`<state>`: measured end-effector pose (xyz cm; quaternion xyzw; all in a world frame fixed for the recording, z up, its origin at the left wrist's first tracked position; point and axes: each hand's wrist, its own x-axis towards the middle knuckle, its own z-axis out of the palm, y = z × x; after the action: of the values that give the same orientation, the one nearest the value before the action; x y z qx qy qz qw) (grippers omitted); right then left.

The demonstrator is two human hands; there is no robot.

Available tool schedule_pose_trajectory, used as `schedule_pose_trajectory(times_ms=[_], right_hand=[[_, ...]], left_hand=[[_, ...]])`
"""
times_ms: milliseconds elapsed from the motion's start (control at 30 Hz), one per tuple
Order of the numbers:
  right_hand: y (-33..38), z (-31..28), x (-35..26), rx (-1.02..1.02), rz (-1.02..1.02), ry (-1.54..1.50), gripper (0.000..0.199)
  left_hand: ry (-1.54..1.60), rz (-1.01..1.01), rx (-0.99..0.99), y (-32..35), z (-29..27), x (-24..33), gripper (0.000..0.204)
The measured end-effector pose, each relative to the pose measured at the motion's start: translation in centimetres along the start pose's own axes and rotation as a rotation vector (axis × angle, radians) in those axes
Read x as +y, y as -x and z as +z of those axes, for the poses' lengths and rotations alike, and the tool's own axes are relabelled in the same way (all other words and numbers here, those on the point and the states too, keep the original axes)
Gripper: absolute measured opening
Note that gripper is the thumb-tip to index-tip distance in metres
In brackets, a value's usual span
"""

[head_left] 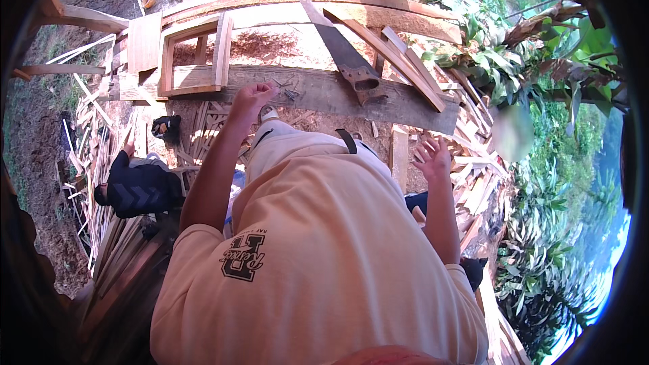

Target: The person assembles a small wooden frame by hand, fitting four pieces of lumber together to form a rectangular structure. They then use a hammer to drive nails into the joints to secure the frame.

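Note:
My left hand (pixel 254 99) is at the near edge of a grey weathered plank (pixel 318 88), its fingers drawn together in a pinch. Whatever is between the fingertips is too small to make out. Several loose nails (pixel 289 91) lie on the plank just right of those fingers. Away from the plank, my right hand (pixel 433 158) hangs in the air at my right side, fingers apart and holding nothing. A handsaw (pixel 341 47) with a wooden handle rests across the plank, beyond and between my hands.
A wooden frame (pixel 196 57) stands on the plank at left, beside a flat brown board (pixel 144 42). Narrow boards (pixel 399 61) lie slanted at right. A long beam (pixel 270 1) runs behind. Scrap wood (pixel 473 182) covers the ground; another person (pixel 145 182) is at left.

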<state>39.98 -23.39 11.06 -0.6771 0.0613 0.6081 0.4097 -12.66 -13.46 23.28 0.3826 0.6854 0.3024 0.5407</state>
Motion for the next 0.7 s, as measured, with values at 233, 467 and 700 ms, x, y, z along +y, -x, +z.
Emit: schedule_pose_trajectory(times_ms=[233,467,700], right_hand=[[4.6,4.7,7.2,-0.137,0.3,0.42,0.071],[3.2,1.9,8.0,-0.094,0.332,0.137,0.048],[-1.8,-3.8,6.0,0.129,-0.066,0.222,0.043]], left_hand=[[-0.419,0.071,0.12,-0.4,-2.8,-12.9,0.022],[-1.457,0.514,-0.14,2.2,-14.3,-27.7,0.03],[-1.366,0.144,-0.348,0.0,-13.2,-20.3,0.028]])
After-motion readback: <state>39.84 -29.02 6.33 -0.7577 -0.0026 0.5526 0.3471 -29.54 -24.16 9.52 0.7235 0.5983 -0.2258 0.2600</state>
